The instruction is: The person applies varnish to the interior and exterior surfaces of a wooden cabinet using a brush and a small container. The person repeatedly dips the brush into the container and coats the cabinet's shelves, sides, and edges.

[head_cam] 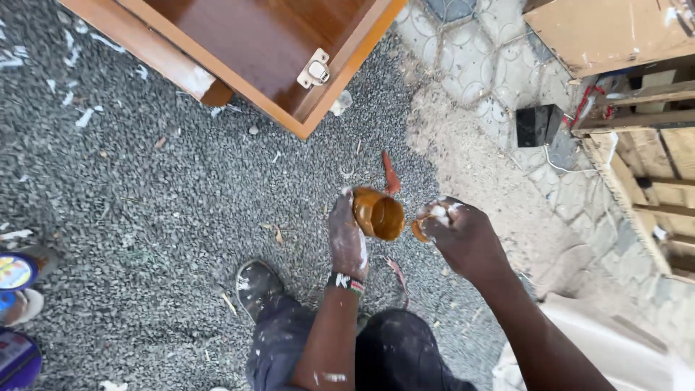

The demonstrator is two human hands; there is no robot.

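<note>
Over gravel (166, 188), below a wooden cabinet (268, 43) w/ metal latch (316, 70): left hand (347, 239) grips a brown-stained cup (378, 213), tilted; right hand (463, 235) pinches a stained wad (421, 230) beside its rim. Best kept steady, dabbing lightly.

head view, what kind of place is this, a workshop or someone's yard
Probably an outdoor carpentry or furniture-finishing yard. A glossy brown wooden cabinet piece with a metal catch stands on gravel ground, bare wooden frames are stacked to one side, and the left hand holds a varnish-stained cup.
</note>
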